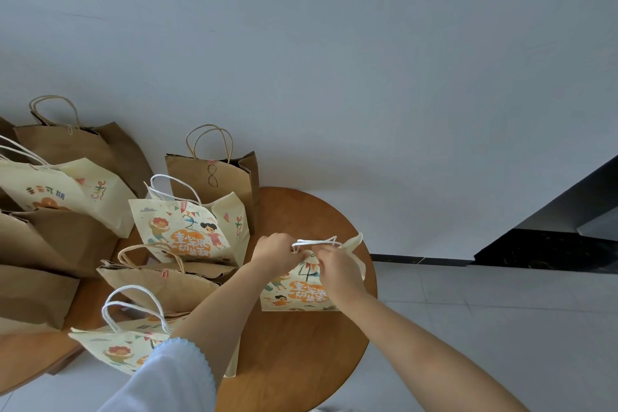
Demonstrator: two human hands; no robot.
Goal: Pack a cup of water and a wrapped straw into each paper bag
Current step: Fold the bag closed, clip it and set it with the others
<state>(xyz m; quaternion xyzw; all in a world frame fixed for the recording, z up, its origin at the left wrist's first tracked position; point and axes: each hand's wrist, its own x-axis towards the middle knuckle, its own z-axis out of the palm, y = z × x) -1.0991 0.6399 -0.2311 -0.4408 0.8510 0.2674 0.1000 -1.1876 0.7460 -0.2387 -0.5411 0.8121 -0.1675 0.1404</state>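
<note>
Left hand [277,252] and right hand [336,269] pinching printed bag [301,291] rim, table [301,361] edge near

This looks like a plain indoor room, though whether home, shop or office cannot be told. A bare pale grey wall [334,60] fills the upper view and meets a floor of large light grey tiles [485,304] along a dark skirting strip [418,259]. At the right a glossy black surface [551,251] runs off at an angle. A small round wooden tabletop [301,361] stands near the wall, crowded along its left edge with paper carrier bags: plain brown kraft bags [210,184] with twisted handles and cream bags printed with cartoon children [190,234], one marked with a handwritten number.
</note>
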